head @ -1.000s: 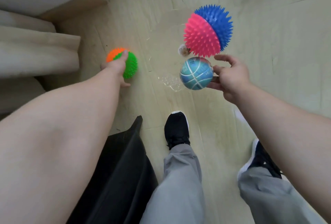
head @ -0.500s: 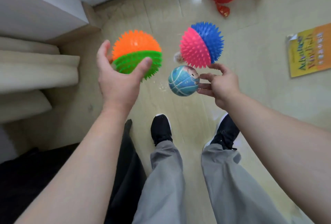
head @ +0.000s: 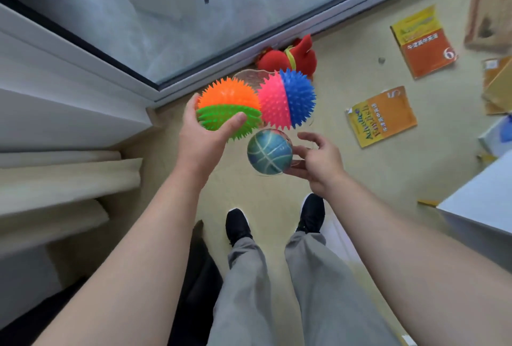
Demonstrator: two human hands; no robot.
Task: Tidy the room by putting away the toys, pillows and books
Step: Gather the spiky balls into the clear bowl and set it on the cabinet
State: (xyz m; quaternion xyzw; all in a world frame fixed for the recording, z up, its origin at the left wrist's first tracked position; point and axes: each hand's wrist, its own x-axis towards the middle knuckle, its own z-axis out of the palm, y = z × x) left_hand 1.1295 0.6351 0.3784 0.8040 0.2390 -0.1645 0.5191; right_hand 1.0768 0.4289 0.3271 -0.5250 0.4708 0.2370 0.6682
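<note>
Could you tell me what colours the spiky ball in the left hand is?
The spiky ball is orange above and green below, seen in the head view.

Glass sliding door [head: 166, 27], beige floor [head: 374, 179], white table edge [head: 484, 201] rt, blk cloth [head: 199, 276] btm-left

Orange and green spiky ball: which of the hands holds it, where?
The left hand grips the orange and green spiky ball, thumb on its green half.

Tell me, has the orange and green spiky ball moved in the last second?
Yes. The orange and green ball has risen off the floor; the left hand now holds it beside the pink and blue ball.
</note>
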